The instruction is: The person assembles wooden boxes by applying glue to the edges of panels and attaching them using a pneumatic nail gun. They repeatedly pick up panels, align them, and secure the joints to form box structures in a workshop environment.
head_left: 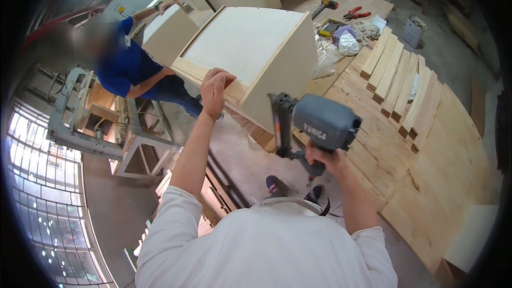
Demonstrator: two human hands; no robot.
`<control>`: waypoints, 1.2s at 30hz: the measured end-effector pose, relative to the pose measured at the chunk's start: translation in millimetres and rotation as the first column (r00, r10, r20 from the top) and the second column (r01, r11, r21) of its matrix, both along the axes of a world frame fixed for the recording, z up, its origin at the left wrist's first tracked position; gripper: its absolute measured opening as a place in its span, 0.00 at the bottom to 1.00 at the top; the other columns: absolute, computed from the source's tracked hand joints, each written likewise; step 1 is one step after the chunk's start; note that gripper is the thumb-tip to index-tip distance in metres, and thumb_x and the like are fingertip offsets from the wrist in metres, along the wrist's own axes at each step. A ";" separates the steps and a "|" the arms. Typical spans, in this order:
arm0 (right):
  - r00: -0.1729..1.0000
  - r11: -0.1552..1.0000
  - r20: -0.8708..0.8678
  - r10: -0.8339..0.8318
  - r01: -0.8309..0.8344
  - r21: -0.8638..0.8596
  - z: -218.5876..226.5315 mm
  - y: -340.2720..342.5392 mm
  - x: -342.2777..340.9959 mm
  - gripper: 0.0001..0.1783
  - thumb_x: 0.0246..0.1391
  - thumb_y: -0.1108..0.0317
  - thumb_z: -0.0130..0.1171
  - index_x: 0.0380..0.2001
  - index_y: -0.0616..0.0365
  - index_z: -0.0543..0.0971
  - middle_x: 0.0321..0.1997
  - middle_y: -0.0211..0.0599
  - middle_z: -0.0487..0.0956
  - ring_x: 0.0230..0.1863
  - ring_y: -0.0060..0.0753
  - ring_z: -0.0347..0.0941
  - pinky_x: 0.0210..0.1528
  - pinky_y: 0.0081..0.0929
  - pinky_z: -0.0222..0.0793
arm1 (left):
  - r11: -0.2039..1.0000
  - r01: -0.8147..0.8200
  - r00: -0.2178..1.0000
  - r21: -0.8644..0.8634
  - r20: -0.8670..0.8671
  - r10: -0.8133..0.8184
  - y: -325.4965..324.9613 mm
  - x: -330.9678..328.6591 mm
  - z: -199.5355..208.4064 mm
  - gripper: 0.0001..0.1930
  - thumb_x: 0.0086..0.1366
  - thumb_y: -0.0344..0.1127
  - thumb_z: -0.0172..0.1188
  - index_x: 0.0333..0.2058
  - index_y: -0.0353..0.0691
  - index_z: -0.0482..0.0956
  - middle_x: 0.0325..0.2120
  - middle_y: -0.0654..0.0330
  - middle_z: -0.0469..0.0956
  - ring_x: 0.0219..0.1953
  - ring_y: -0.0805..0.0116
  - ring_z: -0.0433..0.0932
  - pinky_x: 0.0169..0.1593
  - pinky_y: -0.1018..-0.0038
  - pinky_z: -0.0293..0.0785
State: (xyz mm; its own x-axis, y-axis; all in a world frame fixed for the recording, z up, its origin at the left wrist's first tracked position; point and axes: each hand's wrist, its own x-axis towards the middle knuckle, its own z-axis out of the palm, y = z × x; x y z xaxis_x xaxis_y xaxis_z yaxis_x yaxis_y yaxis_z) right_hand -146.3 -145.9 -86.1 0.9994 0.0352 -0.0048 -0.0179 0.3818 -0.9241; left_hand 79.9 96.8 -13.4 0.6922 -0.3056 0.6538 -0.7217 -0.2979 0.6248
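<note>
A nail gun (322,120) with a dark grey body and black magazine is gripped by my right hand (328,161). Its nose points toward the near side of a white box-shaped cabinet (285,56), apart from it. My left hand (215,93) rests on the cabinet's near edge, fingers curled over a pale wooden strip (194,70). That strip borders a recessed white panel (242,37). The cabinet lies on the workbench with this panel facing up.
Several wooden slats (397,77) lie side by side on the plywood bench (368,149). Farther back are a hammer (325,7), red-handled pliers (356,14) and plastic wrap. A person in blue (125,72) stands at the left, beside more white cabinets (170,32) and a metal-framed machine (133,144).
</note>
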 end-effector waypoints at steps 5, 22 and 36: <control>0.992 0.972 0.085 0.094 -0.110 0.207 -32.6 47.7 21.6 0.07 0.48 0.70 0.60 0.27 0.63 0.74 0.20 0.33 0.72 0.23 0.27 0.70 0.29 0.25 0.65 | 0.998 -0.057 0.998 0.037 -0.028 0.059 4.3 4.3 0.3 0.24 0.71 0.40 0.41 0.22 0.31 0.79 0.23 0.59 0.72 0.29 0.68 0.73 0.34 0.75 0.70; 0.998 0.980 -0.009 0.059 -0.057 0.191 -47.3 68.6 27.9 0.05 0.49 0.72 0.60 0.24 0.59 0.75 0.18 0.29 0.73 0.21 0.22 0.69 0.25 0.24 0.66 | 0.992 -0.105 0.993 0.070 0.061 0.100 -0.5 3.9 -3.7 0.23 0.68 0.39 0.42 0.20 0.33 0.78 0.21 0.56 0.73 0.28 0.62 0.73 0.35 0.70 0.68; 0.921 0.868 0.168 -0.352 0.254 0.427 -19.5 66.9 -16.9 0.09 0.48 0.69 0.58 0.28 0.64 0.74 0.24 0.38 0.75 0.30 0.31 0.75 0.37 0.30 0.72 | 0.948 -0.185 0.980 0.259 0.121 0.158 -48.6 -1.6 14.3 0.23 0.70 0.42 0.39 0.23 0.38 0.80 0.26 0.57 0.76 0.33 0.59 0.74 0.39 0.65 0.69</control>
